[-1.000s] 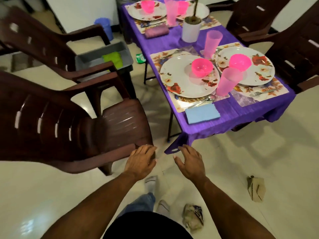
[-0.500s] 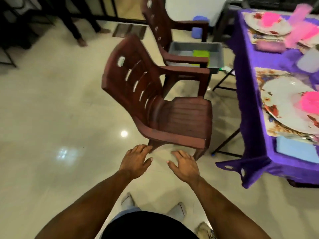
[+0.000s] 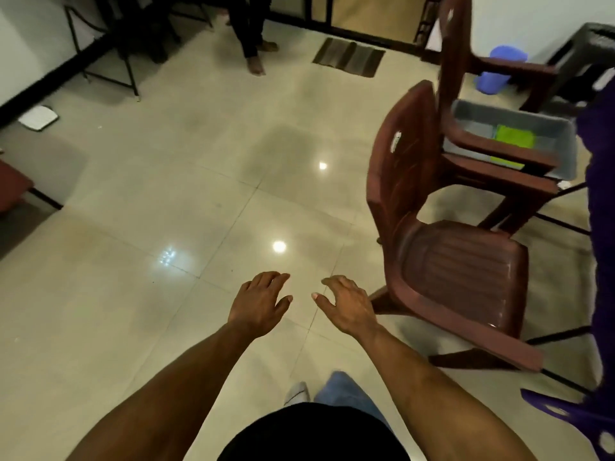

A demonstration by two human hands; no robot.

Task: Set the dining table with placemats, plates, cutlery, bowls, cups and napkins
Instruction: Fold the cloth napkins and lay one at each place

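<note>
- Both hands hang over bare floor with nothing in them: the left hand (image 3: 261,302) has its fingers spread and relaxed, palm down, and the right hand (image 3: 346,306) is the same, loose, thumb pointing inward.
- The floor (image 3: 166,211) is glossy cream tile with thin grout lines, and it throws back round spots of lamp light.
- To the right of the hands stands a brown moulded plastic chair (image 3: 449,261), with a ribbed seat and a curved back with slots.
- Behind it is a second brown chair (image 3: 466,78) of the same make; a grey plastic tub (image 3: 562,151) sits on its seat with a flat lime-green cloth (image 3: 514,138) inside.
- Of the dining table, only the purple tablecloth (image 3: 602,227) shows, hanging along the right edge of the view, its lower corner pierced with holes. No plates, cups or napkins are in sight.
- A ribbed brown doormat (image 3: 349,56) lies at the far wall, and someone's legs (image 3: 249,38) stand near it.
- A blue plastic container (image 3: 502,69) sits behind the chairs, blurred.
</note>
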